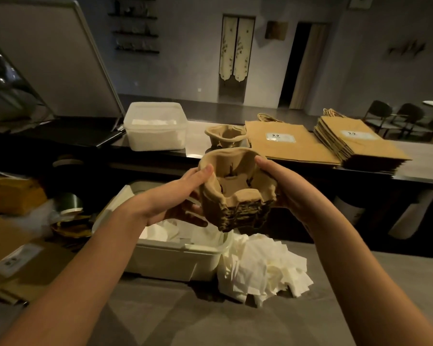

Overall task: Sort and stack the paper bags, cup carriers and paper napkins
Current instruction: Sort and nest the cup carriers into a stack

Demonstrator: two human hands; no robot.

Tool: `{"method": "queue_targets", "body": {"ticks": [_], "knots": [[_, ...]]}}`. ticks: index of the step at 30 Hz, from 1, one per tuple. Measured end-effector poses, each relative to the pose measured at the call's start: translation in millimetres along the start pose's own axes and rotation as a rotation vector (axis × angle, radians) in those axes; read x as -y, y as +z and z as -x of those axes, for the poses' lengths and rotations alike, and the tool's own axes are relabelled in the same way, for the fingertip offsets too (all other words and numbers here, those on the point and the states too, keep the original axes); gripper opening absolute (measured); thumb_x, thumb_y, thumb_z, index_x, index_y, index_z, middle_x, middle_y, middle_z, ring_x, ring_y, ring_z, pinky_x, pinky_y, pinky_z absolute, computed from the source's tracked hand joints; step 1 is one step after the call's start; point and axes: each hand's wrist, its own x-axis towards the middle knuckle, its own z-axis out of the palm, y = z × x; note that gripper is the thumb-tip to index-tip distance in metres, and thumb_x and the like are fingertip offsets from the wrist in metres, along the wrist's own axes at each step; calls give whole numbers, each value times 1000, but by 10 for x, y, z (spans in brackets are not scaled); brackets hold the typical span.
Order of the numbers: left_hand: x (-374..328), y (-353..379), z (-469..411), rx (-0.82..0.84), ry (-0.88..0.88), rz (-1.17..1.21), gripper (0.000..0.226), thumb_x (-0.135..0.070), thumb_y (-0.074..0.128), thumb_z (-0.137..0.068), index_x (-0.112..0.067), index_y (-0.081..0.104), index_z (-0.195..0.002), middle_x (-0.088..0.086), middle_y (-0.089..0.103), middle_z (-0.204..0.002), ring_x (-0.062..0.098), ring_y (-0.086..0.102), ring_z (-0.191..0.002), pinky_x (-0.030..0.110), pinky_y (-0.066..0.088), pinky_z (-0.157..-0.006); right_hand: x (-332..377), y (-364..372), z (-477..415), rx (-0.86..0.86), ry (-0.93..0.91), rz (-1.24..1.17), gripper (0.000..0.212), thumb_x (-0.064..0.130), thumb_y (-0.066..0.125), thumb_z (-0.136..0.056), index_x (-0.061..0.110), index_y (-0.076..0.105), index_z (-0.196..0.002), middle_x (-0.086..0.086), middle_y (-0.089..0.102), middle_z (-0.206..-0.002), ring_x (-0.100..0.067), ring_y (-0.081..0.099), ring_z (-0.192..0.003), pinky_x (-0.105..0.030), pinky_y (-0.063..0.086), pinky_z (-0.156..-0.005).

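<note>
Dim room with two work surfaces on record: a grey near bench (160, 320) and a raised far bench (198, 146) behind it. The left grip (185, 193) was clasped on the left side of a stack of cup carriers (235, 193), thumb over the rim and fingers underneath. The right grip (283, 188) was clasped on the right side of the same stack, thumb tip on the far rim. The stack was held in the air, tilted slightly toward the viewer and clear of both benches.

Below it, on the near bench, stood an open white tub (180, 258) containing folded napkins (165, 233). A loose heap of paper napkins (265, 268) lay against the tub's right side. At near left lay flat brown bags (15, 265), too blurred to count.

On the far bench, behind the held stack, stood a second carrier stack (225, 137). To its left sat a translucent tub (155, 126) with white contents. Just to its right lay a low pile of paper bags (285, 143) bearing a white label. Further right sat a taller stack of paper bags (355, 143), also labelled. Dark chairs (378, 113) stood at far right, beyond the bench.
</note>
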Motion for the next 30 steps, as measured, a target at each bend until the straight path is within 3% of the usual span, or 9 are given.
{"method": "queue_targets", "body": {"ticks": [4,10,14,20,26,30], "knots": [[-13,-77,-104,4,-40,-27,82,-70,39,-69,-23,39,-136,5,65,-109,20,69,-93,33,56,-83,12,-7,-144,6,40,24,45,57,43,-88,24,58,-116,-3,62,-113,-23,58,-104,-37,49,-88],[-54,-184,-320,6,-87,-15,84,-71,38,-66,-23,40,-135,6,67,-106,20,71,-89,31,57,-77,35,-42,-390,31,52,16,45,57,41,-89,24,59,-113,-3,65,-109,-21,60,-99,-31,51,-77],[-141,-260,-479,3,-89,66,85,-67,42,-64,-20,41,-134,11,70,-101,25,71,-86,30,58,-69,94,-95,-586,52,5,23,57,67,40,-73,31,57,-114,1,63,-114,-19,60,-100,-30,50,-73],[-239,-369,-723,-70,-40,82,85,-67,44,-60,-16,49,-127,15,69,-99,23,71,-77,36,59,-70,197,-178,-894,95,-51,-12,37,61,38,-79,36,57,-99,6,64,-102,-15,59,-93,-27,47,-69],[-360,-432,-927,-82,24,65,83,-71,39,-64,-18,52,-126,16,65,-109,21,70,-81,38,58,-77,249,-341,-1092,167,-14,-106,29,45,51,-81,21,58,-96,-1,66,-88,-15,59,-78,-29,48,-73],[-510,-419,-1078,-107,134,159,69,-68,33,-71,-25,53,-121,12,60,-94,18,66,-75,34,56,-69,322,-438,-1196,76,34,-271,18,31,45,-91,17,57,-90,0,60,-73,-11,57,-65,-23,49,-54]]}}
